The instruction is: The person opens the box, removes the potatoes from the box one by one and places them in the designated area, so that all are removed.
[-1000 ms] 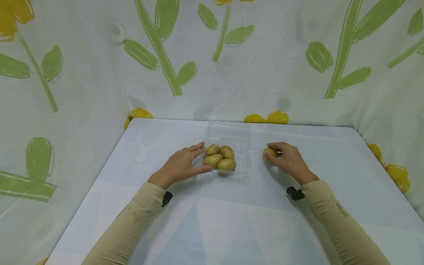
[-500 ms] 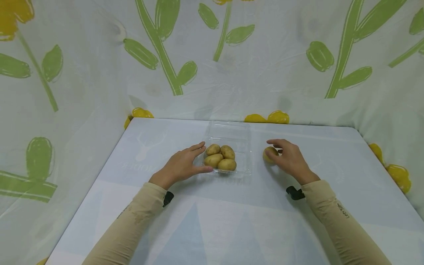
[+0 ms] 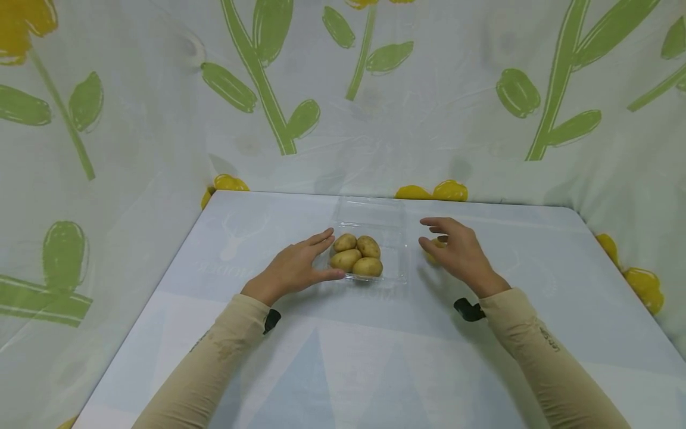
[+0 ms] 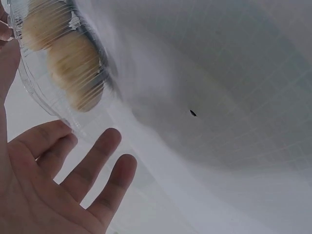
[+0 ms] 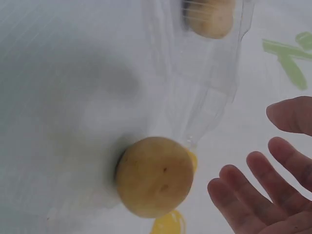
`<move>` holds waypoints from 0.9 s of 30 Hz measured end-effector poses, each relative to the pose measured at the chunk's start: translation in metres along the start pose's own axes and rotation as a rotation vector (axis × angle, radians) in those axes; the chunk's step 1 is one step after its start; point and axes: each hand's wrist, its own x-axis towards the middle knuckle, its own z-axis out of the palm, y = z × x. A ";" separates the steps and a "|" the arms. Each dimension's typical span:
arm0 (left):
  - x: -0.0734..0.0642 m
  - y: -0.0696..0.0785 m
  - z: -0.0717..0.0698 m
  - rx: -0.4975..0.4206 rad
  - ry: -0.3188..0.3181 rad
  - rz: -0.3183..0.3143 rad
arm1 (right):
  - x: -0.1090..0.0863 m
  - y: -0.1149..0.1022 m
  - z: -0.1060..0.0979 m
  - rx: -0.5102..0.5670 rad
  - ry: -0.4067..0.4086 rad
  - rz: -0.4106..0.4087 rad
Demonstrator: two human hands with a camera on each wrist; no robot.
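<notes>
4 potatoes (image 3: 345, 260) are in the box (image 3: 393, 262). Left hand (image 3: 296, 262), right hand (image 3: 462, 253): fingers spread. I'm probably packing, and should grab the loose potato (image 5: 155, 178) next.

1. This place seems a small, curtained booth (image 3: 139, 149); the kind of building I cannot tell.
2. White sheets (image 3: 429, 125), printed with green leaves (image 3: 228, 87) and yellow flowers (image 3: 450, 190), stand at three sides.
3. Between them is a pale table (image 3: 402, 381).
</notes>
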 end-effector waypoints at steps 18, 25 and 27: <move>-0.001 0.002 -0.002 -0.023 -0.007 -0.008 | 0.011 -0.021 0.013 0.070 -0.011 -0.087; 0.000 0.002 -0.001 -0.022 -0.010 -0.013 | 0.013 -0.027 0.017 0.089 -0.030 -0.108; 0.000 0.001 -0.001 -0.014 -0.013 -0.015 | 0.014 -0.028 0.019 0.093 -0.039 -0.112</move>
